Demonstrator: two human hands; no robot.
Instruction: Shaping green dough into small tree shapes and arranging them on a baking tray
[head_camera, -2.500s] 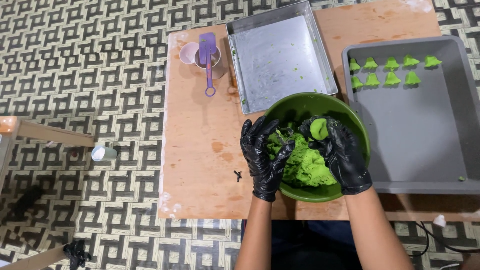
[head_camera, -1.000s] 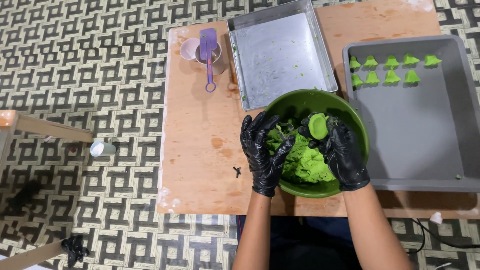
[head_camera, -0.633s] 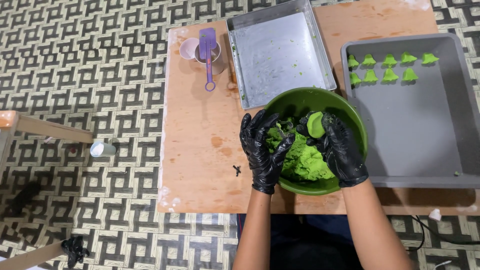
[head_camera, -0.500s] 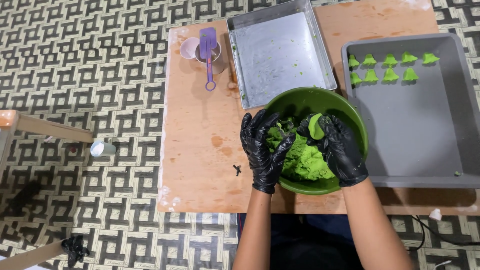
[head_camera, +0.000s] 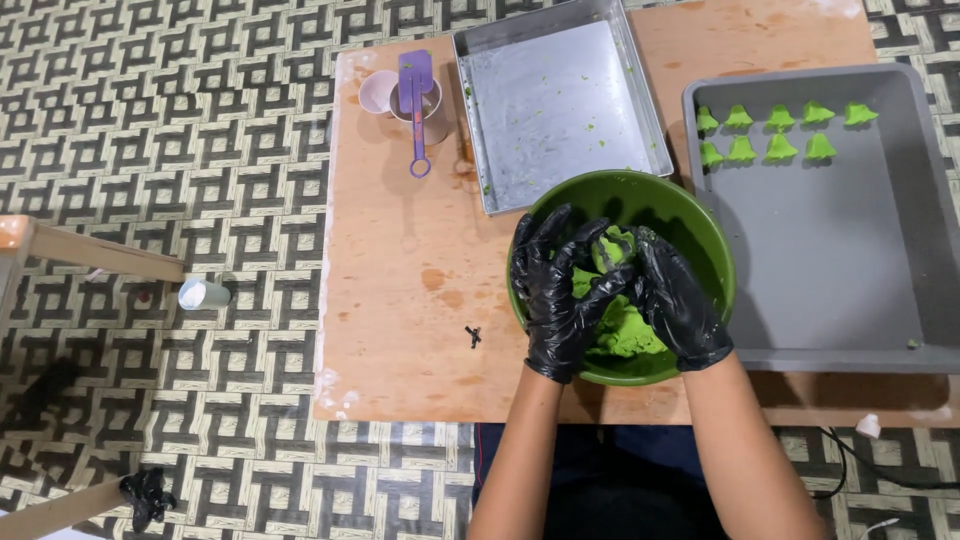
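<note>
Resting between fingers (head_camera: 585, 262) (gloved): dough (head_camera: 612, 246)

Two bare forearms are extended upward from the lower middle of the frame. The left hand (head_camera: 556, 290) and right hand (head_camera: 680, 305) are gloved in black, held close together, fingers curled inward toward each other.

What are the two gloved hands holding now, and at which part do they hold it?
A small lump of green dough, pressed between the fingertips of the left hand and the right hand, above the dough mass in the green bowl.
</note>
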